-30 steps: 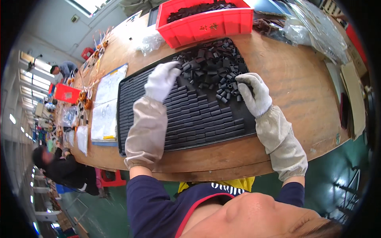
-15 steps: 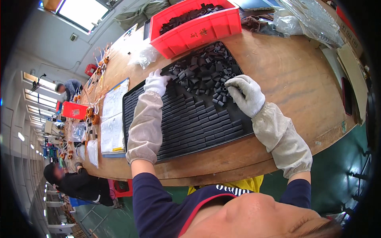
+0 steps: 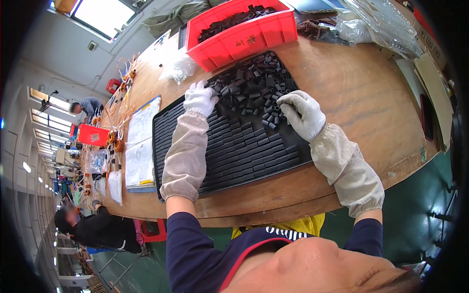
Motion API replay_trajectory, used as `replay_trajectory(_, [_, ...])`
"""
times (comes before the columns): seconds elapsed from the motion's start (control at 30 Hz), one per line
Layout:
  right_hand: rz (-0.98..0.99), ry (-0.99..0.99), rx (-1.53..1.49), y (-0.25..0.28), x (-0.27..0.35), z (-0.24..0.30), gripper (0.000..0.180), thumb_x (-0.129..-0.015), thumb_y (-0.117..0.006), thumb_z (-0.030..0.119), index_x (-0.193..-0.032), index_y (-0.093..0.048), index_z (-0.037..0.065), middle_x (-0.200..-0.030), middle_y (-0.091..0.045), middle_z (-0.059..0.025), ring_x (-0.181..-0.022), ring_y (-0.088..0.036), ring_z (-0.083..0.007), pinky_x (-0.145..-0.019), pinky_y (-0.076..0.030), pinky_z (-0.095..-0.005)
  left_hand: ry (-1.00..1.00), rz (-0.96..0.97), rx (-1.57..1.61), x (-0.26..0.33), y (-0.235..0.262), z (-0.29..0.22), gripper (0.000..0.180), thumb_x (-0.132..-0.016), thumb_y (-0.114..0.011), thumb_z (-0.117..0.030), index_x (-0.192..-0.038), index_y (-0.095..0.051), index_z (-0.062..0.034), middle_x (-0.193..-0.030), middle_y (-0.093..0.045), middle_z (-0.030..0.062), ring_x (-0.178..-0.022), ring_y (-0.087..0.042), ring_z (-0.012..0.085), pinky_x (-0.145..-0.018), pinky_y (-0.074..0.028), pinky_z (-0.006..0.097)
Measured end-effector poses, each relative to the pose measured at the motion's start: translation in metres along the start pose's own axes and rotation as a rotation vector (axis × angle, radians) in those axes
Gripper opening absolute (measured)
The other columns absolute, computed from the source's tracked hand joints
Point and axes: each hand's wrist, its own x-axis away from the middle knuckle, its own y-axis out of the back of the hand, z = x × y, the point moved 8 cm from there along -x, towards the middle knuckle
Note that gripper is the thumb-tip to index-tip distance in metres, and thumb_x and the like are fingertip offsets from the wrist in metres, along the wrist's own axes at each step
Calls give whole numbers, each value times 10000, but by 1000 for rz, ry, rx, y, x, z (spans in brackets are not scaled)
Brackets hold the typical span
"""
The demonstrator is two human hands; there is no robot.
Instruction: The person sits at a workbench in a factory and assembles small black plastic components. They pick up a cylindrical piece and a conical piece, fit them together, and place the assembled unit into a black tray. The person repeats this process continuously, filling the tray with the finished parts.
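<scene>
A black tray (image 3: 295, 140) lies tilted across the table. Its near and left part holds tight rows of short black tubes (image 3: 239, 149); loose black tubes (image 3: 251, 88) are heaped in its far part. My left hand (image 3: 200, 100), in a white glove, is over the tray's far left side beside the heap, with fingers bent. My right hand (image 3: 305, 116), also gloved, is at the tray's right edge, thumb and forefinger curled together next to loose tubes. Whatever either hand's fingers hold is hidden or too small to make out.
Beyond the tray stands a red bin (image 3: 244, 41) of black pieces. Papers on a clipboard (image 3: 140, 146) lie to the left, near plastic bags (image 3: 115, 187). Clear plastic packaging (image 3: 381, 29) is at the far right. Two people (image 3: 100, 229) work along the table's left.
My left hand has shifted slightly right and toward the loose heap, its fingers now more bent. My right hand stays almost in place. The tray looks nearly unmoved.
</scene>
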Motion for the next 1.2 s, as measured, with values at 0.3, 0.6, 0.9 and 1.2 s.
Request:
replay_trajectory(0.3, [-7, 2, -14, -1, 0, 2, 139, -882, -717, 1, -1017, -712, 36, -946, -712, -128, -904, -694, -327, -805, -552, -393, 66, -292, 19, 7, 27, 9, 175, -795, -781, -244, -853, -741, -85, -1117, -701, 83, -1083, -634, 322, -933, -520, 443])
replay_trajectory(0.6, [63, 61, 24, -6, 1, 19, 320, -833, -807, 156, -1116, -706, 48, -1045, -705, -158, -975, -678, -347, -875, -547, -417, -21, -204, 1040, 79, 82, -115, 96, -860, -748, -52, -942, -707, -20, -1032, -713, 96, -882, -674, 204, -751, -543, 305])
replay_trajectory(0.9, [233, 19, -169, -21, 6, 6, 228, -805, -763, 5, -1004, -769, 114, -1108, -677, -160, -1072, -658, -327, -928, -535, -420, 210, 505, 1807, 96, 31, -155, 328, -992, -706, -218, -1244, -624, -26, -1014, -676, 14, -843, -614, 67, -728, -538, 243])
replay_trajectory(1.2, [199, 39, -115, -20, 4, 15, 270, -826, -743, -10, -1064, -766, 114, -1115, -682, -164, -1108, -650, -343, -941, -541, -412, 223, 470, 1873, 97, 23, -150, 290, -994, -678, -188, -1216, -633, -7, -982, -686, 42, -759, -597, 75, -693, -527, 252])
